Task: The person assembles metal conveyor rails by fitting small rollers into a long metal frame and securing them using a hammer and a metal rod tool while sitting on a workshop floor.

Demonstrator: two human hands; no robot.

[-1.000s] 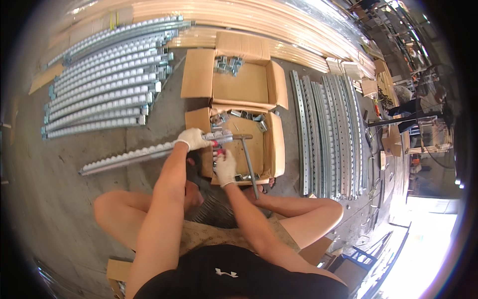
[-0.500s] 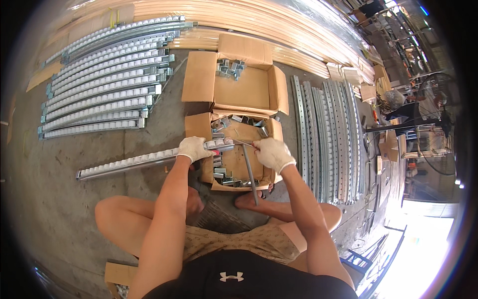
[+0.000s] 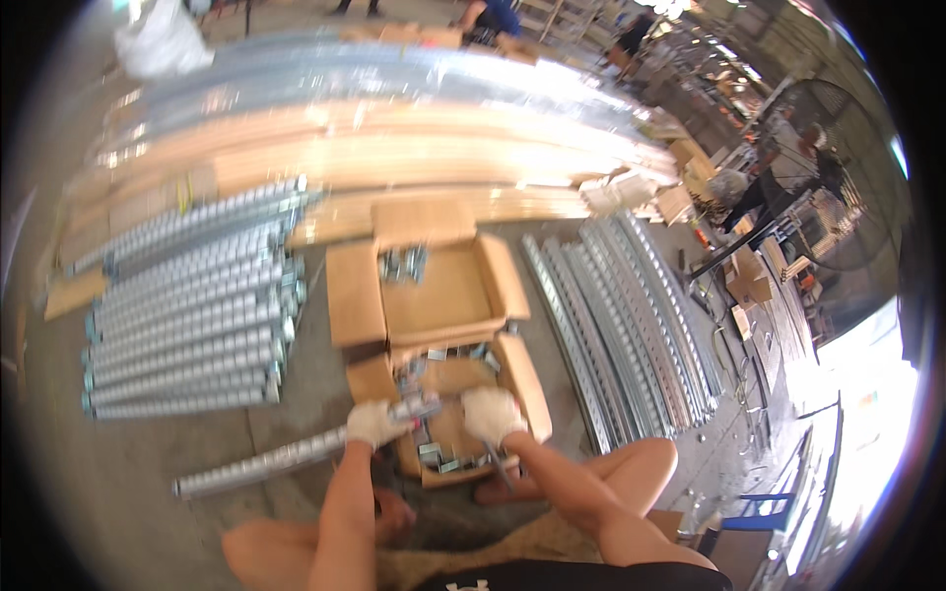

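Note:
My left hand (image 3: 376, 424), in a white work glove, is closed around a long metal roller rail (image 3: 264, 462) with white rollers. The rail slants from the floor on the left to a low open carton (image 3: 524, 382), and its near end lies over that carton. My right hand (image 3: 493, 414), also gloved, is closed on a grey metal bar tool (image 3: 500, 465), whose shaft shows below the fist. It is close to the rail's end; blur hides whether they touch. Metal brackets (image 3: 434, 456) lie inside the low carton.
A second open carton (image 3: 448, 291) with several brackets stands behind. Stacked roller rails (image 3: 187, 335) lie on the left, perforated metal rails (image 3: 621, 325) on the right. Long wrapped bundles (image 3: 394, 148) stretch across the back. A large fan (image 3: 813, 177) and other people are farther off.
The view has tilted up, bringing the far bundles and people in and blurring the picture. My right hand has moved closer to the left; both hands keep their grip.

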